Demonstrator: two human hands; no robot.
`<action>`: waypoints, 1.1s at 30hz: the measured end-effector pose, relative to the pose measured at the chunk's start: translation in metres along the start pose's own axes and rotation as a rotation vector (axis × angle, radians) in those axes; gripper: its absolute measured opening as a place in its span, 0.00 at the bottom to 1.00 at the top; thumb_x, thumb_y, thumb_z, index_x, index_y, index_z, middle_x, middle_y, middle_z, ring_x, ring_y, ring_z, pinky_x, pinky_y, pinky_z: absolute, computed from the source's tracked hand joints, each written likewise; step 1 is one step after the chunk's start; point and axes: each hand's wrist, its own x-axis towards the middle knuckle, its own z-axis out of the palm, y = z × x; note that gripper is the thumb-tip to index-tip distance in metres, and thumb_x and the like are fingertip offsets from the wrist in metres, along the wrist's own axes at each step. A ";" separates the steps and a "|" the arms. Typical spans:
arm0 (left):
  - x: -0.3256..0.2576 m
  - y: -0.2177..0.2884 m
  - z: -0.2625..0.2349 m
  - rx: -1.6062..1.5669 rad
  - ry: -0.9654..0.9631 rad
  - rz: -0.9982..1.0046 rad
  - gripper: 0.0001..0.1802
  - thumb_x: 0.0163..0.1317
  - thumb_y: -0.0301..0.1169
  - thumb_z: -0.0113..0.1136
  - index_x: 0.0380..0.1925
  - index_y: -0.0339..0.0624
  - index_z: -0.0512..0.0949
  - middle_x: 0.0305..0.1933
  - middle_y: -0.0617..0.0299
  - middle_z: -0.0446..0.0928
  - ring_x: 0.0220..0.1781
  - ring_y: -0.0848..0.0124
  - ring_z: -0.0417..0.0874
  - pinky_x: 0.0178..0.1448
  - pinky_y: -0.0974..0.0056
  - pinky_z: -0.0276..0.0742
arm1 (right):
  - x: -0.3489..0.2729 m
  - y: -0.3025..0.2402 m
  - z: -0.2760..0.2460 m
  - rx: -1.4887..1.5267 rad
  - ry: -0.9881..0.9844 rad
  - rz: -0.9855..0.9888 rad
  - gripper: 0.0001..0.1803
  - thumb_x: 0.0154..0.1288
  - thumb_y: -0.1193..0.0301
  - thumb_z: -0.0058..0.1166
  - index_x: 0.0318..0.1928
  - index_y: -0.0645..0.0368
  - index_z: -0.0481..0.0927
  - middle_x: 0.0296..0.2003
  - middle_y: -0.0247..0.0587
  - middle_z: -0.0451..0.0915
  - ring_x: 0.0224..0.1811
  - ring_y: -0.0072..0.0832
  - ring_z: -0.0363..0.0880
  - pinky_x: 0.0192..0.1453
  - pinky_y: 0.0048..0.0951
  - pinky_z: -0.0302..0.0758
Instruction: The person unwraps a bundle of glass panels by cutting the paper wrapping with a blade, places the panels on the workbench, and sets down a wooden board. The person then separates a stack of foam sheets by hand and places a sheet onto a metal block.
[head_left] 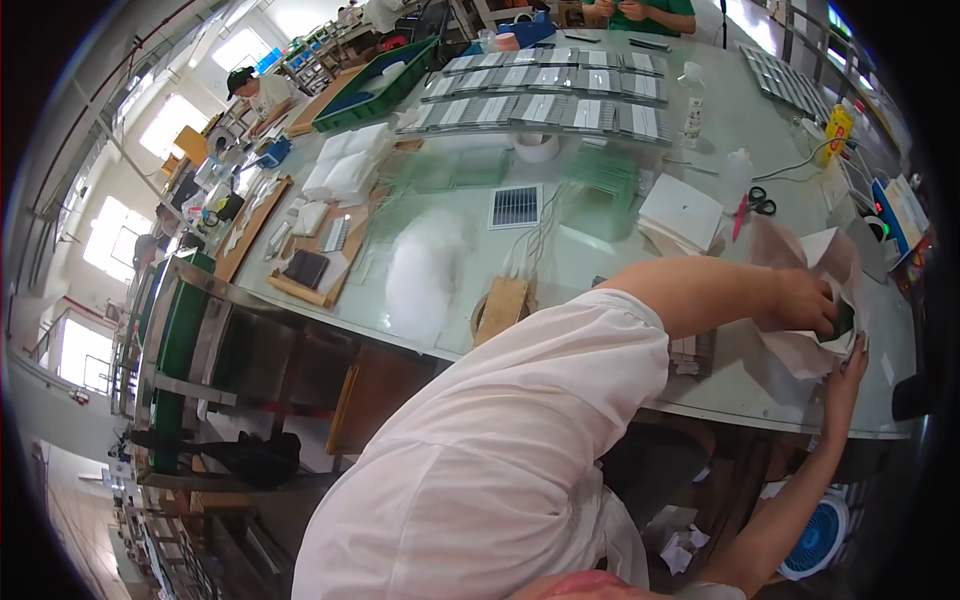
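Observation:
My left hand (805, 300) reaches far to the right across the pale green table (600, 270) and grips crumpled white paper (800, 255). A small dark green item (845, 320) shows inside the paper, just past my fingers. From below the table edge my right hand (846, 375) comes up, its fingertips pinching the paper's lower edge. The paper partly hides what the dark item is.
A small solar panel (515, 206) with wires lies mid-table. Nearby are a white box (680, 212), scissors (757, 203), a clear bottle (690, 100) and a tape roll (537, 147). Rows of panels (545, 95) and a green tray (375, 85) sit farther back. Other people (255, 90) work beyond. A blue fan (812, 540) stands below.

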 end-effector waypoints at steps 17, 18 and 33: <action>0.026 -0.013 -0.031 0.239 -0.362 0.162 0.17 0.57 0.32 0.51 0.47 0.62 0.73 0.45 0.67 0.76 0.50 0.62 0.79 0.38 0.58 0.81 | -0.007 -0.044 -0.006 0.040 -0.003 0.125 0.30 0.70 0.73 0.42 0.71 0.52 0.52 0.66 0.54 0.53 0.67 0.49 0.58 0.67 0.35 0.59; 0.026 -0.010 -0.043 0.258 -0.416 0.102 0.16 0.57 0.34 0.52 0.47 0.62 0.73 0.45 0.67 0.77 0.50 0.62 0.78 0.38 0.58 0.81 | -0.007 -0.045 -0.006 0.038 0.014 0.131 0.30 0.70 0.73 0.43 0.71 0.52 0.52 0.66 0.55 0.52 0.67 0.49 0.58 0.67 0.36 0.59; -0.086 0.019 -0.206 0.123 -0.179 -0.377 0.26 0.53 0.50 0.63 0.48 0.52 0.73 0.45 0.63 0.78 0.49 0.59 0.78 0.47 0.56 0.77 | -0.004 -0.046 -0.007 0.040 -0.040 0.146 0.32 0.70 0.71 0.43 0.71 0.54 0.49 0.69 0.56 0.47 0.72 0.47 0.48 0.72 0.36 0.52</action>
